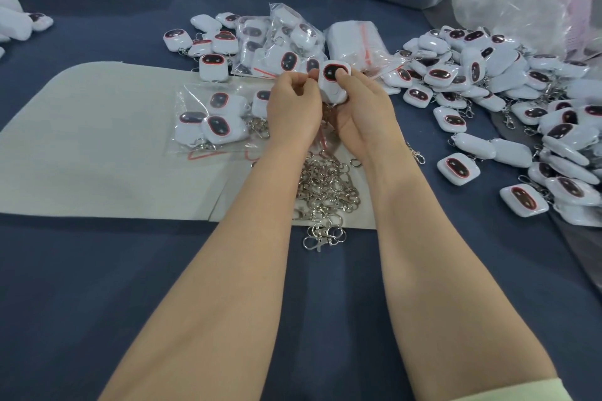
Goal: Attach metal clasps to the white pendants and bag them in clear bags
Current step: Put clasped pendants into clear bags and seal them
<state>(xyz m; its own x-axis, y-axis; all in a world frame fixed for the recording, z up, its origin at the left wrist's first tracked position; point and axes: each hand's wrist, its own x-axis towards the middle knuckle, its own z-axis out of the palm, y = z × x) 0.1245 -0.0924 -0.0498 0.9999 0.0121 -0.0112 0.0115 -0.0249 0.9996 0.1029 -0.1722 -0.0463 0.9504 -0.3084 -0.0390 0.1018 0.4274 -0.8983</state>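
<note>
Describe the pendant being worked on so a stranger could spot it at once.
Start at the grey mat on the blue table; both hands meet over its far right corner. The pendant sits between them, the right hand gripping it and the left hand pinching its edge. It is the only one in hand; the rest lie bagged or piled.

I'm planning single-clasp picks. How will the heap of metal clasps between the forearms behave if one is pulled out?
The heap of metal clasps looks tangled, hooks through rings, so pulling one will probably drag neighbours. Each looks rigid and shiny, likely slippery to pinch. Lying flat, mostly on the beige mat, they seem unlikely to roll.
</note>
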